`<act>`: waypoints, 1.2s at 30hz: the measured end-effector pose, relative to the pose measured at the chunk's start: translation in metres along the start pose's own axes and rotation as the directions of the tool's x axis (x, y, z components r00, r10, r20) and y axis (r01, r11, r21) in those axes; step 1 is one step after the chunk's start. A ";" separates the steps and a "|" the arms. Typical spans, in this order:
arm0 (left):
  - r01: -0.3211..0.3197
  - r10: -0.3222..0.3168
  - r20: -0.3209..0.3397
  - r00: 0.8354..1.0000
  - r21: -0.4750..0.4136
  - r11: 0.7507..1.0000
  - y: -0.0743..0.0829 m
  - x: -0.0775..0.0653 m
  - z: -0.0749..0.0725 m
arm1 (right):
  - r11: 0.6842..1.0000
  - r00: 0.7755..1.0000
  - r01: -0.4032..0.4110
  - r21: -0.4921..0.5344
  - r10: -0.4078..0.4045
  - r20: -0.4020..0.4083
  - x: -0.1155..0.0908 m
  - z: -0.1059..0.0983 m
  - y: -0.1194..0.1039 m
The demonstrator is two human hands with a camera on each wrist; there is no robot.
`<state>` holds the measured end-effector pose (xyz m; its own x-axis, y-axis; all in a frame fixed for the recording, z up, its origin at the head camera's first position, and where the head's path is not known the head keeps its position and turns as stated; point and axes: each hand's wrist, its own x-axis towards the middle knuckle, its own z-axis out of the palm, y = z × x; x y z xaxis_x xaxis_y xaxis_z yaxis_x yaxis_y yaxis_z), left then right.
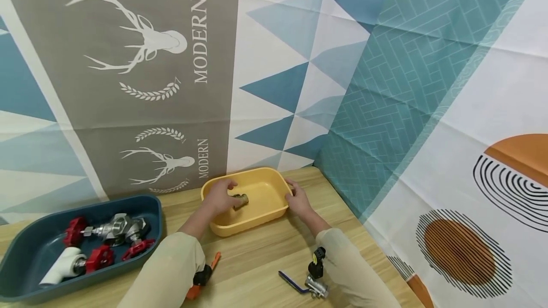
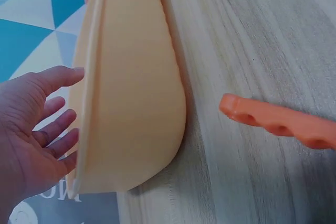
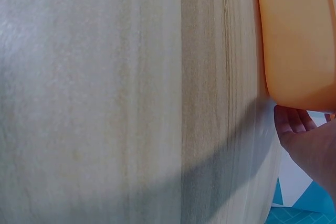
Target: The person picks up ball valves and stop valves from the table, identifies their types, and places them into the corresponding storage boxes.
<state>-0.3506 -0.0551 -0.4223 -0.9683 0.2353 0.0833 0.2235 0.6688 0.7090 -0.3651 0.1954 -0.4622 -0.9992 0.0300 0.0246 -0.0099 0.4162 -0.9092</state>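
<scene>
Brass-coloured metal fitting sits in yellow rectangular plastic tray

Head view: a person's left hand reaches into the left half of the tray, its fingers parted beside the fitting; whether they touch it cannot be told. The right hand holds the tray's right end, fingers curled at the rim. Nearer on the wood-grain worktop lies a silver metal ball valve with a blue lever. At left, a dark-blue plastic tray carries red-handled metal valves and a white plastic pipe piece.

Left wrist view: the left hand's fingers are spread at the yellow tray's rim, with an orange grooved handle on the worktop, apart from the tray.

Right wrist view: the right hand's fingers meet the yellow tray's end; its thumb's hold is not clear here.
</scene>
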 end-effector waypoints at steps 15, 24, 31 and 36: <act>-0.070 0.067 -0.045 0.997 -0.065 0.995 0.007 -0.023 -0.016 | 1.000 1.000 -0.006 0.012 0.006 -0.004 0.004 0.002 0.007; -0.116 0.109 -0.077 0.991 -0.095 0.989 0.011 -0.040 -0.024 | 1.000 1.000 0.003 0.018 -0.003 -0.002 0.002 0.002 0.006; -0.102 0.091 -0.079 0.993 -0.151 0.983 0.011 -0.056 -0.026 | 1.000 1.000 0.013 0.004 -0.013 -0.014 0.001 0.002 0.004; -0.094 0.076 -0.102 0.992 -0.191 0.977 0.007 -0.067 -0.028 | 1.000 1.000 0.028 0.004 -0.028 -0.013 0.000 0.003 0.004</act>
<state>-0.2871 -0.0858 -0.4030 -0.9549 0.2118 0.2080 0.2885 0.4964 0.8188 -0.3656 0.1949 -0.4672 -0.9980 0.0297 0.0556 -0.0384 0.4129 -0.9099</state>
